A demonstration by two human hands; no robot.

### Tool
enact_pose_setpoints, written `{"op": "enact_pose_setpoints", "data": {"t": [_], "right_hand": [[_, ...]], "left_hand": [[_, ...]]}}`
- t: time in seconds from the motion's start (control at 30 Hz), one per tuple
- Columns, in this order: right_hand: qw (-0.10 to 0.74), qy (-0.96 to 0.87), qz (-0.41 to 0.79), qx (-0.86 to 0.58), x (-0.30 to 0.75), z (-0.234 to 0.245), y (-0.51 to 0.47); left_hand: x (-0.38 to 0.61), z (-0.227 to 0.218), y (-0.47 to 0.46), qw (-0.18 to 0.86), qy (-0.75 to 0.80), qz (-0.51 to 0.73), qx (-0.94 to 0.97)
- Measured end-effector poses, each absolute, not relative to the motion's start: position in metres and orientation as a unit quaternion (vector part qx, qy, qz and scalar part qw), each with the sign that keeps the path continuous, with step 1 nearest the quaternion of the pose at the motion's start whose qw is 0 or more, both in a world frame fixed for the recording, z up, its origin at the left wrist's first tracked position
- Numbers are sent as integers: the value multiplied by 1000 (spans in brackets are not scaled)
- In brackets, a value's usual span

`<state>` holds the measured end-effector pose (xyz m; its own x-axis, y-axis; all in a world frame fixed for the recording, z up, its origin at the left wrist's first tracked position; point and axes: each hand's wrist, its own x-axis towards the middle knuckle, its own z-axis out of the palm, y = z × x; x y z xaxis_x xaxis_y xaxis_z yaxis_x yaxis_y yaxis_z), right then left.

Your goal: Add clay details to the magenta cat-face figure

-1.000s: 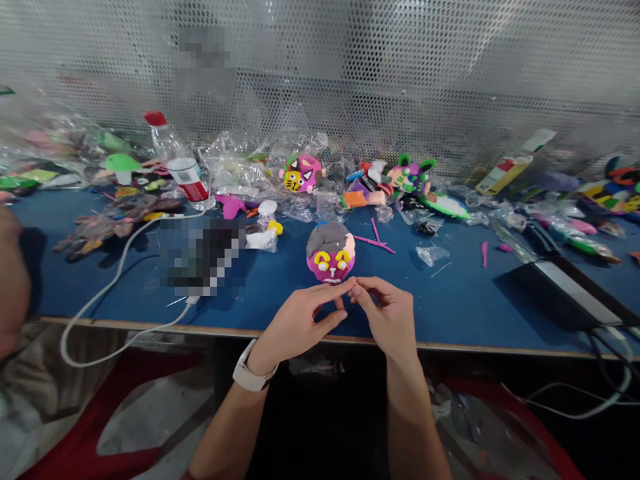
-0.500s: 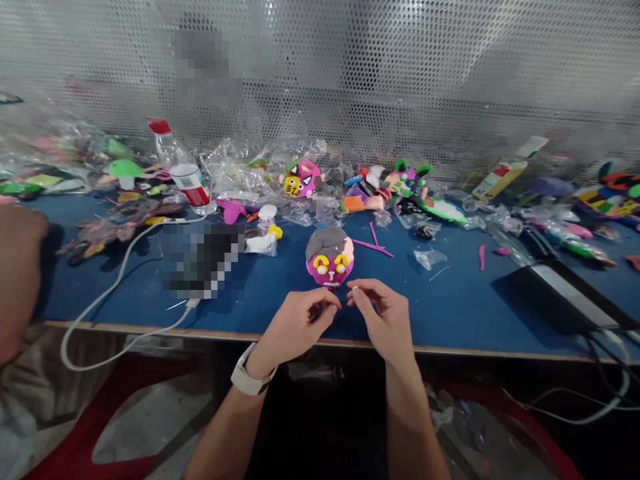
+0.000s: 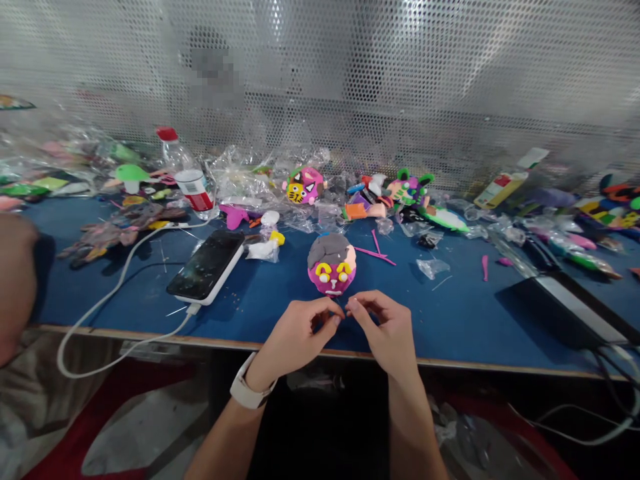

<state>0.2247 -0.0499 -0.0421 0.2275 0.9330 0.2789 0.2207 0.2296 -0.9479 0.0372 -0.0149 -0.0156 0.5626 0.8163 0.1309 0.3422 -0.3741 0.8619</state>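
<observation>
A round clay cat face (image 3: 332, 264) sits on the blue table, grey and pale pink on top and magenta below. It has yellow-rimmed white eyes and a white nose and mouth. Just in front of it my left hand (image 3: 305, 333) is curled, thumb and forefinger brought together; whatever lies between them is too small to name. Close beside it, my right hand (image 3: 385, 330) pinches with thumb and forefinger, a tiny white bit of clay seeming to show at the tips. Neither hand touches the face. Pink modelling tools (image 3: 375, 248) lie behind it to the right.
A phone (image 3: 207, 267) with a white cable and a bottle (image 3: 190, 183) stand at left. Behind are finished clay faces (image 3: 304, 185) and plastic wrap. At right sits a black box-like device (image 3: 565, 310) with cables. Another person's arm (image 3: 17, 280) is at far left.
The view has shifted a little, so the table sits slightly lower. My two hands stay in front of the clay face, fingertips still close together; the fingers have moved only slightly.
</observation>
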Motion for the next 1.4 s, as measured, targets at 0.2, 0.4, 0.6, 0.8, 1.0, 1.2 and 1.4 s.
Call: {"op": "enact_pose_setpoints", "data": {"t": [0.2, 0.4, 0.6, 0.8, 1.0, 1.2, 1.4], "right_hand": [[577, -520, 334, -534, 223, -40, -49], [570, -537, 316, -536, 222, -39, -49], [576, -531, 322, -531, 223, -41, -49], [581, -521, 342, -524, 223, -41, -49], [580, -534, 326, -522, 222, -42, -50], [533, -565, 251, -577, 219, -37, -46], [418, -628, 161, -637, 227, -32, -27]], "left_hand": [[37, -16, -16, 419, 374, 288, 775], [36, -16, -16, 425, 378, 280, 774], [37, -15, -15, 427, 379, 275, 774], [37, -15, -16, 423, 379, 276, 775], [37, -14, -16, 423, 376, 278, 776], [37, -14, -16, 421, 373, 274, 780], [36, -17, -15, 413, 376, 276, 783]]}}
